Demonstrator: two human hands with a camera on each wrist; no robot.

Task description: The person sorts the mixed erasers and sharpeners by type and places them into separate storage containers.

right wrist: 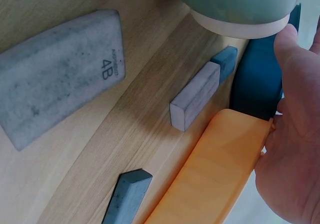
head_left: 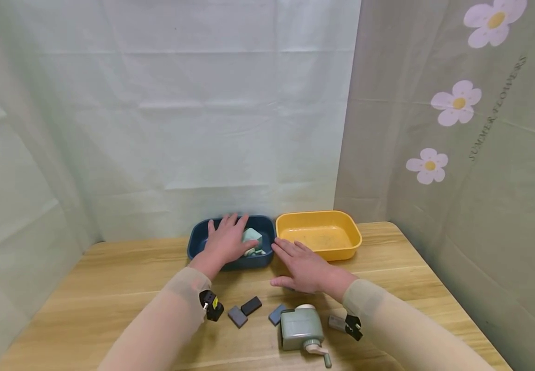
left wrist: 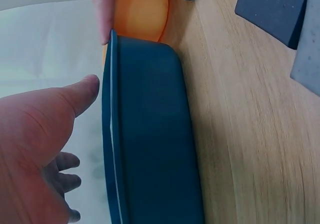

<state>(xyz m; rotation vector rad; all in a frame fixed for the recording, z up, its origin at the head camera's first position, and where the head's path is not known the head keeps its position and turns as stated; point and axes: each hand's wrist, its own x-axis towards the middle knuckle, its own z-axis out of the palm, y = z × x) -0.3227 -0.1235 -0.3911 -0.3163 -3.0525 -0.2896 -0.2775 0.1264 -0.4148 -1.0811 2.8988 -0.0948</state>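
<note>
My left hand (head_left: 228,242) reaches over the navy blue bin (head_left: 249,262) with its fingers spread. Pale green pieces (head_left: 252,237) lie inside that bin, partly covered by the hand. In the left wrist view the thumb stands just off the bin's rim (left wrist: 114,134). My right hand (head_left: 306,270) is stretched out flat, its fingertips at the place where the navy bin meets the yellow bin (head_left: 337,254). Whether they touch a rim I cannot tell. Closer to me stands a grey-green hand-crank pencil sharpener (head_left: 302,328), its crank pointing towards me.
Several erasers lie on the wooden table (head_left: 123,288): a black one (head_left: 251,306), a grey one (head_left: 237,316), a blue one (head_left: 277,314) beside the sharpener, and a grey one marked 4B (right wrist: 65,69) by the right wrist. Cloth curtains (head_left: 202,129) hang behind the bins.
</note>
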